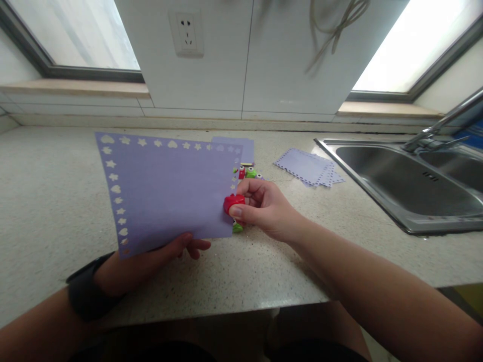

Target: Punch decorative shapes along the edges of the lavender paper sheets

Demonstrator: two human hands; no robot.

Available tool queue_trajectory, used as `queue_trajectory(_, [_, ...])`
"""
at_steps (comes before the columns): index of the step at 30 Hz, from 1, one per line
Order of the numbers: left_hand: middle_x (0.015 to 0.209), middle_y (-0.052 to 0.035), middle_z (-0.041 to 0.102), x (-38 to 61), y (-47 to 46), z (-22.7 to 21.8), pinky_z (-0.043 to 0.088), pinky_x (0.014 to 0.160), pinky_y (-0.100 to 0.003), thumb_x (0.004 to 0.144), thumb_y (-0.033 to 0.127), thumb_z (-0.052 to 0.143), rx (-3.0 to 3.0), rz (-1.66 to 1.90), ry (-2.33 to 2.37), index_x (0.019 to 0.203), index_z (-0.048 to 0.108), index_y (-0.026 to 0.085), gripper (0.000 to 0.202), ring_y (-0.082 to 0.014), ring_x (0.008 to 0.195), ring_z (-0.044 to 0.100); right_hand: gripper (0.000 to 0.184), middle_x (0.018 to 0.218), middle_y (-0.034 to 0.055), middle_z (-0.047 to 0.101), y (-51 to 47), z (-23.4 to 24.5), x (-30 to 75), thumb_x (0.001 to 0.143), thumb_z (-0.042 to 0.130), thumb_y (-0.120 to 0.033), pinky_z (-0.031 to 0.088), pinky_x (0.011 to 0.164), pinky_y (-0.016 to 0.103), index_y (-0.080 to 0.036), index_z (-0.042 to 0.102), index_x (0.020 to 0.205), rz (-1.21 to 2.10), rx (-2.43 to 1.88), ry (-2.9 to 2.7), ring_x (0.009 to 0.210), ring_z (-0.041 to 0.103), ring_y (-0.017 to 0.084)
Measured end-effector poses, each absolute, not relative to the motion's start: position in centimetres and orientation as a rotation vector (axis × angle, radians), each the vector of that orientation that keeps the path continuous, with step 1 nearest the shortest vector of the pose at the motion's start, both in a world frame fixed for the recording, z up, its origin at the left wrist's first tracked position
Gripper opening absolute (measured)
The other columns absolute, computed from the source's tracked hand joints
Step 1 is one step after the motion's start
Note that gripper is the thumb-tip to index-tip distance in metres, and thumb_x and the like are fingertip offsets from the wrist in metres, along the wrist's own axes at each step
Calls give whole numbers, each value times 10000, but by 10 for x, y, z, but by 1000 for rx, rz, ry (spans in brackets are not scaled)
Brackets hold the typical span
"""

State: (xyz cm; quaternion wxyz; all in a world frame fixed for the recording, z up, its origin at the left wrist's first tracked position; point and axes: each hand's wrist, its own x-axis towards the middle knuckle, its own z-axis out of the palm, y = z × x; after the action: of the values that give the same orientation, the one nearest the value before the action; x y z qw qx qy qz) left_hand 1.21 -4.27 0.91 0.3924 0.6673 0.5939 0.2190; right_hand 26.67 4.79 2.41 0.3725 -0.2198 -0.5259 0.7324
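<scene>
A purple sheet of paper (169,191) is raised over the counter. Star, flower and heart cut-outs line its left and top edges and the upper part of its right edge. My left hand (179,247) holds it at the bottom edge, its fingers partly hidden by the sheet. At the right edge, my right hand (264,206) is closed around a red craft punch (228,203), thumb in front; the punch sits on the paper's edge. Just below it, a green punch (237,228) is partly covered. More small red, green and purple punches (250,172) stand behind my right hand.
Several purple sheets with punched edges (304,165) lie fanned out at the right. Another purple sheet (247,146) lies behind the raised one. A steel sink (403,221) with a tap (426,133) is set into the pale speckled counter (226,281). A tiled wall with a socket (186,32) rises behind.
</scene>
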Motion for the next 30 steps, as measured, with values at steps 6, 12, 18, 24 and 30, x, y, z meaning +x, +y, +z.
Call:
queue_trajectory(6, [881,5,842,10,-44,7,559,1027,-376,959,510,521,1706,550,1503,957,852,323,380,-222,865,758,409,608,-64,666,48,24,267,635,978,-229,533,507,195,-186,616,820,1870,-571,-1362,522,637,88])
queue_trajectory(12, [887,-6,839,10,-44,8,558,1019,-381,964,523,511,1700,528,1497,966,848,314,397,-229,872,755,416,602,-57,676,47,27,267,618,982,-200,530,509,185,-187,605,792,1884,-560,-1348,517,630,81])
queue_trajectory(18, [883,-9,833,9,-44,6,542,1036,-371,984,512,504,1728,522,1490,953,846,302,403,-220,855,750,427,596,-70,652,46,28,266,599,987,-209,528,514,182,-189,600,778,1864,-578,-1353,518,621,76])
queue_trajectory(24, [897,8,836,4,-44,-1,559,1017,-381,1012,480,512,1793,551,1438,1044,836,307,368,-208,838,750,443,592,-68,646,46,25,266,577,989,-203,509,498,173,-194,584,756,1846,-550,-1347,509,600,70])
queue_trajectory(30, [874,-3,843,9,-44,-4,576,1007,-438,996,523,544,1881,669,1425,991,842,323,359,-244,804,765,465,596,-78,618,46,22,266,547,987,-200,473,465,173,-202,558,725,1794,-529,-1391,476,536,56])
